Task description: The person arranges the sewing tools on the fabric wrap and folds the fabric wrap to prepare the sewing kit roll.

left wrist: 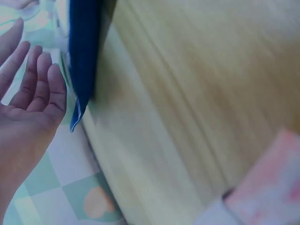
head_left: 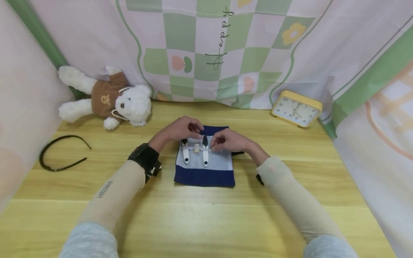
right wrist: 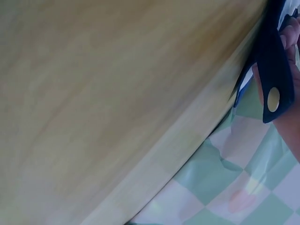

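Observation:
An unfolded cloth case (head_left: 204, 177), navy at both ends and pale grey inside, lies flat on the wooden table. Two slim white tools with black tips, a left one (head_left: 186, 156) and a right one (head_left: 205, 156), lie upright across it under a pale strap. Between them sits a small cream spool-like cylinder (head_left: 196, 149). My left hand (head_left: 184, 129) hovers over the case's upper left, its fingers loosely bent and holding nothing visible. Beside the right tool is my right hand (head_left: 229, 140), fingers bent; whether they pinch anything is hidden. A navy snap tab (right wrist: 275, 84) hangs near that hand.
A white plush dog (head_left: 108, 98) in a brown top lies at the back left. A black headband (head_left: 62, 154) is at the left, and a yellow clock (head_left: 297, 108) stands at the back right. Checked cloth (head_left: 211, 46) hangs behind the table.

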`<act>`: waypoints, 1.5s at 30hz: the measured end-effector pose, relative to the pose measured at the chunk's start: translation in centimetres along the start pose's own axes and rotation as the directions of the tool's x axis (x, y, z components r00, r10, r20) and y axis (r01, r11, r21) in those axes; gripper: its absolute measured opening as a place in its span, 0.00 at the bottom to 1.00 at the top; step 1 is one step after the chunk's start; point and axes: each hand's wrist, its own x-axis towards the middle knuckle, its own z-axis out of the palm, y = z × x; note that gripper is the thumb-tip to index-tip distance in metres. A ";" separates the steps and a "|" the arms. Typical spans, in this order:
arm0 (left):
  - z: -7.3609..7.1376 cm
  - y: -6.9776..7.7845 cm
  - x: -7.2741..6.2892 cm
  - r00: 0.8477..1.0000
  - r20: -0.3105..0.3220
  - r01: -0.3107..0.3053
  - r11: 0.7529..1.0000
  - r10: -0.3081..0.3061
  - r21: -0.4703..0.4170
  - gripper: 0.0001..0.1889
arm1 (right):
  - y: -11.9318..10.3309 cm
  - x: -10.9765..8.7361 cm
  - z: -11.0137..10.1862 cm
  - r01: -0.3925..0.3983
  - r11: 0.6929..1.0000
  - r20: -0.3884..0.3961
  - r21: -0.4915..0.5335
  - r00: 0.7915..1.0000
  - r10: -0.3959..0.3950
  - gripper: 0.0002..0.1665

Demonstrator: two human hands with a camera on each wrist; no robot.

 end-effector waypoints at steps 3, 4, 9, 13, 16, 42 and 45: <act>-0.7 0.4 -0.5 1.000 -0.005 -0.017 1.000 0.017 -0.010 0.18 | -0.1 -0.3 -0.3 0.002 1.000 -0.009 -0.005 1.000 -0.002 0.06; -0.9 0.5 -0.7 1.000 -0.008 -0.020 1.000 0.020 -0.016 0.18 | -0.1 -0.4 -0.3 0.002 1.000 -0.013 -0.008 1.000 -0.003 0.07; -1.7 0.7 -1.7 0.999 -0.019 -0.030 0.999 0.030 -0.021 0.19 | -0.1 -0.8 -0.4 0.003 1.000 -0.025 -0.006 1.000 -0.003 0.08; -2.4 0.6 -3.0 0.999 -0.035 -0.038 0.999 0.038 -0.004 0.19 | 0.0 -1.1 -0.4 0.005 1.000 -0.025 0.007 1.000 -0.005 0.08; -3.0 0.5 -4.1 0.998 -0.043 -0.037 0.999 0.037 -0.004 0.19 | 0.0 -1.3 -0.4 0.007 1.000 -0.030 0.018 1.000 -0.006 0.08; -6.2 -3.1 -11.9 0.996 -0.030 0.088 0.994 -0.086 0.069 0.23 | 0.3 -1.3 -0.5 -0.014 1.000 -0.010 0.027 1.000 0.014 0.09; -6.4 -3.8 -12.5 0.996 -0.014 0.088 0.993 -0.087 0.079 0.23 | 0.3 -1.2 -0.5 -0.005 1.000 -0.003 0.013 1.000 0.005 0.08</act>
